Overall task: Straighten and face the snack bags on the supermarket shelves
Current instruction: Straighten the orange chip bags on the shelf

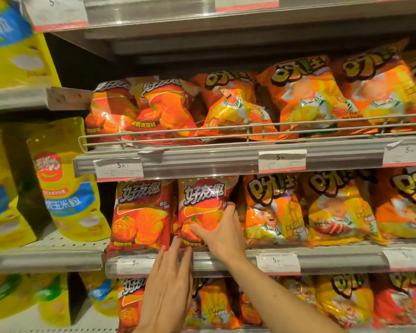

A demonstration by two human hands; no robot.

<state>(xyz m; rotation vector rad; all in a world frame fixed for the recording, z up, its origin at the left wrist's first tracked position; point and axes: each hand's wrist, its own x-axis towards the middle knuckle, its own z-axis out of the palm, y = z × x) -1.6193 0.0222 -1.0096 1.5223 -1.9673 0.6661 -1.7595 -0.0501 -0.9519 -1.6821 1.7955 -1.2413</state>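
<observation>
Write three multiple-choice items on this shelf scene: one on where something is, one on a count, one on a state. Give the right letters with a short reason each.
1. Where is the red chip bag that the right hand holds?
A. top wire-railed shelf
B. middle shelf, second from the left end
C. bottom shelf

2. How many red chip bags stand at the front of that middle shelf?
A. two
B. four
C. none

3. How does the left hand lie?
A. clenched round a price tag
B. out of view
C. fingers straight, tips at the bag's lower edge

Answers: 1 B, the bag stands right of its twin under the 5.90 tag. 2 A, only two red bags show before the orange bags begin. 3 C, its fingers reach up straight to the bag's bottom corner.
</observation>
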